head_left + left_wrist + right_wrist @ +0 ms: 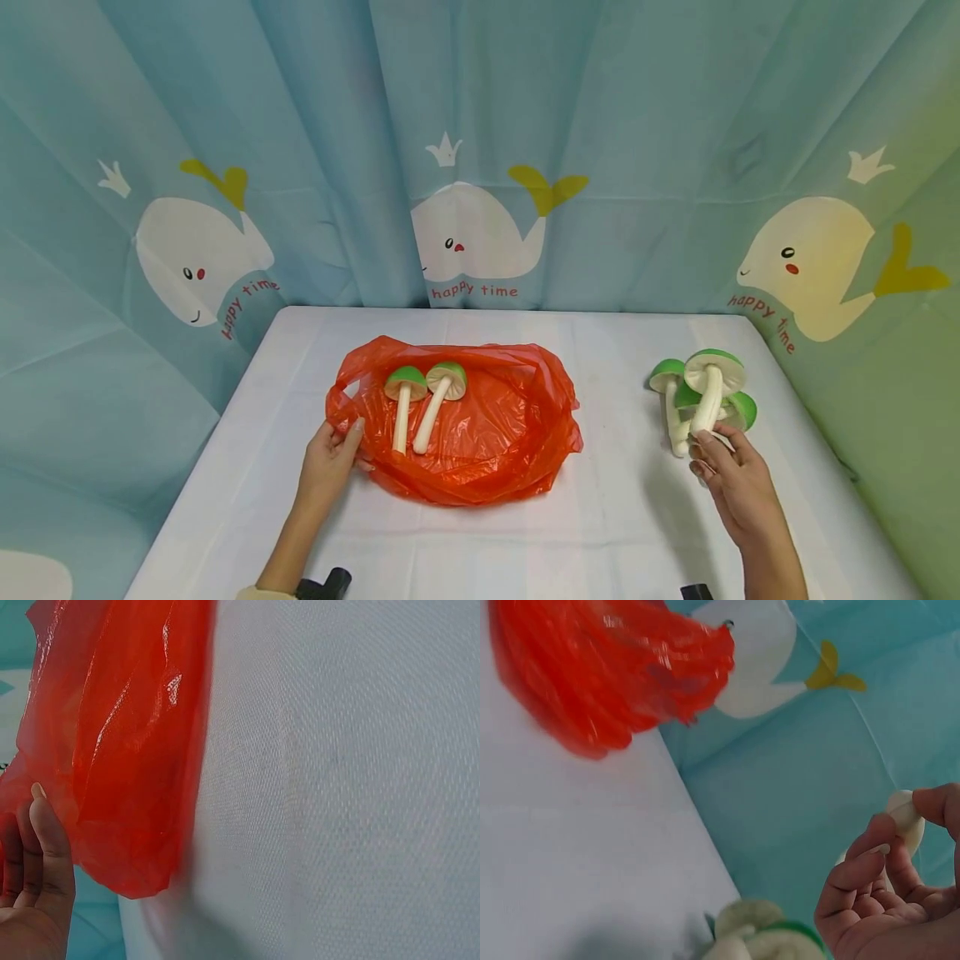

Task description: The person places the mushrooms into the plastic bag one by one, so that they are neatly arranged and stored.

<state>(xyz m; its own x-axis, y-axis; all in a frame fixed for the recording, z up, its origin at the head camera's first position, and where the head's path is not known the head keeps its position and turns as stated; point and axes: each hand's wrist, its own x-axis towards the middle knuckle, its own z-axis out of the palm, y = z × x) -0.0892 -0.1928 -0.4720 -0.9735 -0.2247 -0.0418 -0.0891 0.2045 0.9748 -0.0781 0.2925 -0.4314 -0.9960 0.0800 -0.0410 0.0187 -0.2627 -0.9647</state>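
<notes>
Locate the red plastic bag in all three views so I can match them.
Head: the red plastic bag lies just left of centre, in the lower half.
Left wrist: it fills much of the upper left.
Right wrist: it is in the upper-left corner.
Shared landmark: the white tabletop, visible in all three.

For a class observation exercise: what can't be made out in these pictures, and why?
Head: rear mushrooms, partly hidden by the held mushroom.
Left wrist: inside of red bag, hidden by its wall; left grip, partly cut off by left edge.
Right wrist: lower mushrooms, blurred, cut off by bottom edge.
</notes>
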